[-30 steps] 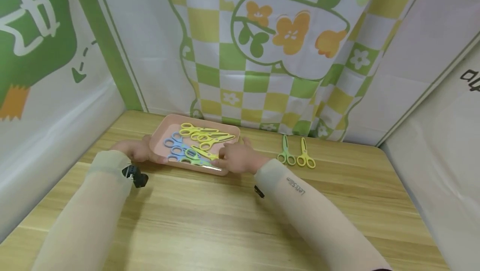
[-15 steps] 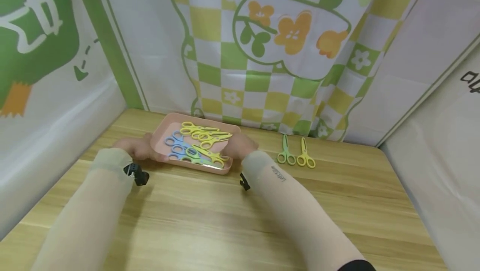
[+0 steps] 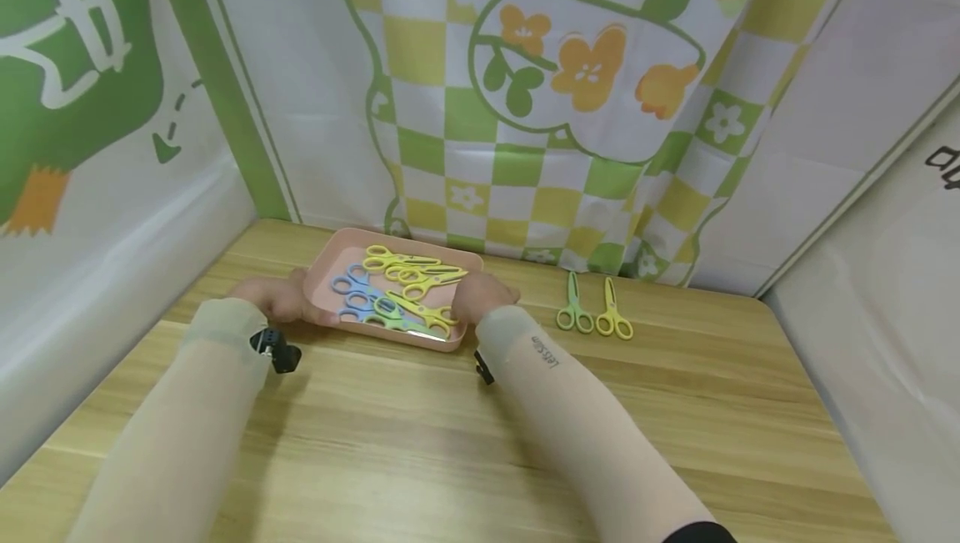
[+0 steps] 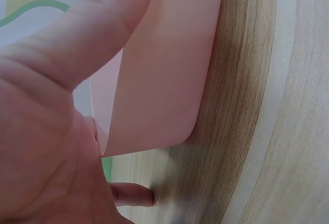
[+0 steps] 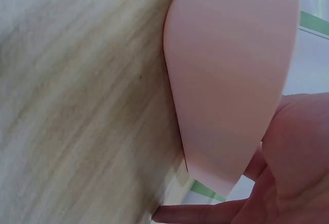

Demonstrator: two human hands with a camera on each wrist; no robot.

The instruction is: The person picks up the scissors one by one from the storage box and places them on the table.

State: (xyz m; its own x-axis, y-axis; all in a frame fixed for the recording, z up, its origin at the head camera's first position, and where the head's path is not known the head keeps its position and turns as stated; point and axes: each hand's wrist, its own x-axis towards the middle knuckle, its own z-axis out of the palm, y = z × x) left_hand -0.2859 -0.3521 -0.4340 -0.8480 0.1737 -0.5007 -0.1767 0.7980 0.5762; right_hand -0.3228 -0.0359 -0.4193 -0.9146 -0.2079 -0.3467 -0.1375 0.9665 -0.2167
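A pink tray (image 3: 321,276) stands on the wooden table near the back wall. Inside lie several blue scissors (image 3: 358,303), yellow scissors (image 3: 401,259) and a green pair (image 3: 393,316), partly overlapping. My left hand (image 3: 285,299) grips the tray's left end; in the left wrist view its thumb (image 4: 97,26) lies along the tray wall and one finger reaches the tabletop. At the opposite end, my right hand (image 3: 482,299) holds the right rim. The right wrist view shows a straight finger (image 5: 205,213) reaching down to the table below the tray wall (image 5: 231,80).
Right of the tray, a green pair of scissors (image 3: 573,309) and a yellow pair (image 3: 613,314) lie side by side on the table (image 3: 420,443). A patterned curtain (image 3: 525,159) hangs behind, with white side walls to left and right.
My right hand has left the yellow scissors in the tray's near right corner and moved onto the right rim. My left hand has stayed at the left end.
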